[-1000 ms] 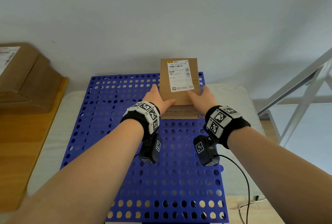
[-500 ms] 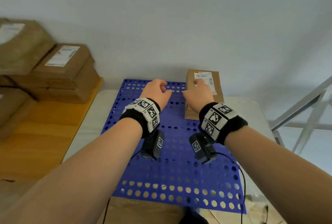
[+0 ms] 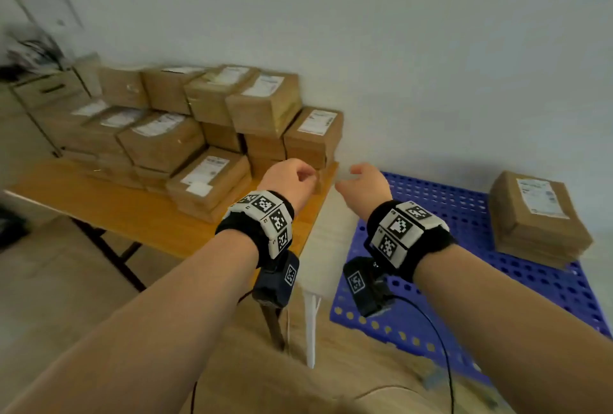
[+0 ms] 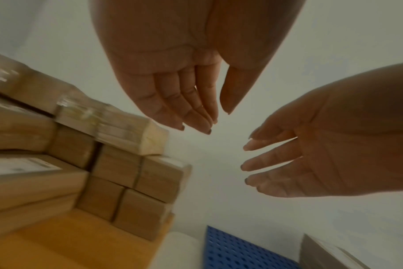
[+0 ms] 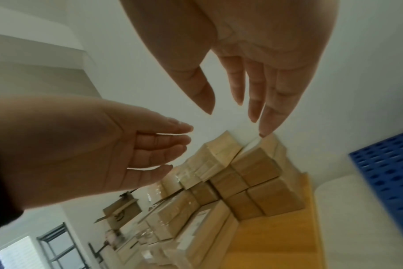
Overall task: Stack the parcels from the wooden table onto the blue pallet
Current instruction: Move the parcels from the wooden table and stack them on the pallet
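My left hand (image 3: 292, 178) and right hand (image 3: 365, 183) hover empty, fingers (image 4: 173, 102) relaxed and apart, above the worktop (image 3: 109, 204) corner. Brown labelled parcels (image 3: 185, 128) are stacked just beyond. 1 parcel (image 3: 537, 214) lies on the blue pallet (image 3: 464, 214).

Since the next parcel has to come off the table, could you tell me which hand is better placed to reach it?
Left. The left hand hangs open over the table corner beside the parcels; the right hand is nearer the pallet.

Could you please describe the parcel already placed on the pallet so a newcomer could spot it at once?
Find the blue pallet right of the wooden table. The parcel lies at its far right corner, label up, the only one off the table, apart from the pile.
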`<state>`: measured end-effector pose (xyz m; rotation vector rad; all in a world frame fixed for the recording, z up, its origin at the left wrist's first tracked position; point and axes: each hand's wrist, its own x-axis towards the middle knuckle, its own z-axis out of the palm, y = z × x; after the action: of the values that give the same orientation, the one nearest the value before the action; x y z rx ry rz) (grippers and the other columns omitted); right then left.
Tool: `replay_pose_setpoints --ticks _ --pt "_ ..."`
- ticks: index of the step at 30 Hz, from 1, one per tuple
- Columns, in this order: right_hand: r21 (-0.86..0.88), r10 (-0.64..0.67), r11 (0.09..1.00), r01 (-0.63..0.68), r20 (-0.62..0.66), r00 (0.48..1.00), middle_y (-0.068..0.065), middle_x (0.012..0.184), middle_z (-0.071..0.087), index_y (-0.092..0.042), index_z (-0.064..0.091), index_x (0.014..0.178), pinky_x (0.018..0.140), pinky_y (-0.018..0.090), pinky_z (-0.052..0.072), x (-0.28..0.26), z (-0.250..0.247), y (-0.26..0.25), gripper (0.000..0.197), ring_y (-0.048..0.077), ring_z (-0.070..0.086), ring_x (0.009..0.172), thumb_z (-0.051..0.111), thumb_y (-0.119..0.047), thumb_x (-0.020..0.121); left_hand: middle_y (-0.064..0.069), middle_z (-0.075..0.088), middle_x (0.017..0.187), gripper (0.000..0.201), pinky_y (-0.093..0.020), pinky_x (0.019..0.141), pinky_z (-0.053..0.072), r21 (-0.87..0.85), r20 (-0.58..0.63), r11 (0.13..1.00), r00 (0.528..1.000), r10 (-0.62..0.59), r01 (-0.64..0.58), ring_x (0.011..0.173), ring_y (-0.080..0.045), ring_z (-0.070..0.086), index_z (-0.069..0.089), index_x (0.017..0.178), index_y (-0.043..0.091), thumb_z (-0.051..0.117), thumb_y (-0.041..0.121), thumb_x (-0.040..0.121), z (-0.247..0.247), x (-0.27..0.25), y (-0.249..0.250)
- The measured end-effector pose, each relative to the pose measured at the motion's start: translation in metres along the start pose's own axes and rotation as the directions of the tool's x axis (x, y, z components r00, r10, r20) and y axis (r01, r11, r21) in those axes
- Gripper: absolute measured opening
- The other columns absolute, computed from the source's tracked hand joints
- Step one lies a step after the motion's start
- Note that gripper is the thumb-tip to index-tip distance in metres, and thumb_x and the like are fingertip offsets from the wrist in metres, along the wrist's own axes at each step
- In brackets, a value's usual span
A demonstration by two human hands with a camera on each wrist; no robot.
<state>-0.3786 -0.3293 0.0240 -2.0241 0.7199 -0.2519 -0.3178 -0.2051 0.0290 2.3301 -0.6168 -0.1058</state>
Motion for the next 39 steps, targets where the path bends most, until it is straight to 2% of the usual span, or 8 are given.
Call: replay_pose_setpoints --ticks 5,9,13,20,25,30,35,39 --pt "-0.006 -0.074 0.997 0.074 0.051 0.996 0.006 0.122 0.055 -0.012 0.043 0.135 0.084 0.030 0.049 0.011 0.048 -0.044 0.049 0.022 0.058 0.104 0.055 -0.022 0.089 0.003 0.062 0.113 0.022 -0.026 0.082 0.044 -0.053 -0.094 0.996 0.993 -0.076 0.071 0.101 -0.013 0.056 0.062 0.111 0.023 0.052 0.027 0.092 -0.050 0.012 -0.045" --pt "0.061 -0.057 0.997 0.052 0.083 0.995 0.007 0.123 0.055 -0.012 0.042 0.136 0.089 0.040 0.053 0.039 0.077 -0.059 0.048 0.023 0.059 0.102 0.055 -0.018 0.089 0.001 0.061 0.115 0.023 -0.023 0.081 0.041 -0.023 -0.156 0.995 0.983 -0.096 0.094 0.105 -0.014 0.056 0.062 0.113 0.020 0.052 0.024 0.092 -0.081 0.041 -0.068" --pt "0.176 -0.015 0.984 -0.001 0.090 0.996 0.000 0.099 0.049 -0.012 0.041 0.136 0.089 0.041 0.054 0.081 0.096 -0.076 0.048 0.018 0.055 0.089 0.054 -0.025 0.092 -0.002 0.060 0.119 0.029 -0.026 0.089 0.043 -0.008 -0.160 0.994 0.981 -0.108 0.108 0.109 -0.018 0.055 0.058 0.121 0.017 0.052 0.024 0.093 -0.097 0.084 -0.080" --pt "0.313 0.082 0.944 -0.107 0.093 0.992 0.009 0.136 0.046 -0.012 0.032 0.143 0.098 0.048 0.046 0.153 0.119 -0.109 0.064 0.028 0.048 0.121 0.053 -0.042 0.090 -0.002 0.057 0.123 0.041 -0.022 0.082 0.036 0.023 -0.161 0.988 0.976 -0.146 0.151 0.111 -0.018 0.054 0.046 0.132 0.015 0.052 0.028 0.094 -0.111 0.163 -0.098" --pt "0.320 0.163 0.931 -0.174 0.062 0.985 0.008 0.142 0.041 -0.015 0.028 0.146 0.101 0.050 0.042 0.194 0.135 -0.120 0.073 0.029 0.044 0.126 0.053 -0.052 0.087 -0.008 0.046 0.136 0.055 -0.029 0.090 0.041 0.017 -0.106 0.975 0.970 -0.219 0.222 0.118 -0.025 0.050 0.038 0.139 0.015 0.057 0.033 0.090 -0.112 0.217 -0.122" --pt "0.418 0.283 0.869 -0.265 0.018 0.959 0.006 0.141 0.042 -0.019 0.030 0.144 0.100 0.054 0.042 0.228 0.157 -0.127 0.078 0.030 0.045 0.124 0.056 -0.058 0.082 -0.014 0.040 0.140 0.066 -0.038 0.096 0.041 0.120 0.045 0.961 0.965 -0.257 0.250 0.123 -0.031 0.046 0.032 0.141 0.010 0.058 0.039 0.088 -0.110 0.266 -0.147" --pt "0.506 0.381 0.804 -0.312 -0.036 0.924 0.003 0.137 0.044 -0.022 0.034 0.142 0.099 0.056 0.042 0.247 0.179 -0.138 0.072 0.030 0.044 0.123 0.057 -0.054 0.083 -0.013 0.045 0.135 0.066 -0.031 0.087 0.041 0.143 0.113 0.978 0.979 -0.167 0.151 0.118 -0.029 0.050 0.034 0.139 0.005 0.058 0.040 0.087 -0.113 0.294 -0.165" --pt "0.481 0.382 0.829 -0.287 -0.112 0.917 0.005 0.137 0.046 -0.020 0.035 0.143 0.102 0.053 0.041 0.251 0.191 -0.146 0.064 0.029 0.045 0.123 0.055 -0.042 0.087 -0.011 0.050 0.128 0.059 -0.029 0.079 0.039 0.138 0.131 0.985 0.984 -0.120 0.102 0.110 -0.027 0.055 0.039 0.132 0.006 0.058 0.039 0.086 -0.113 0.298 -0.170"
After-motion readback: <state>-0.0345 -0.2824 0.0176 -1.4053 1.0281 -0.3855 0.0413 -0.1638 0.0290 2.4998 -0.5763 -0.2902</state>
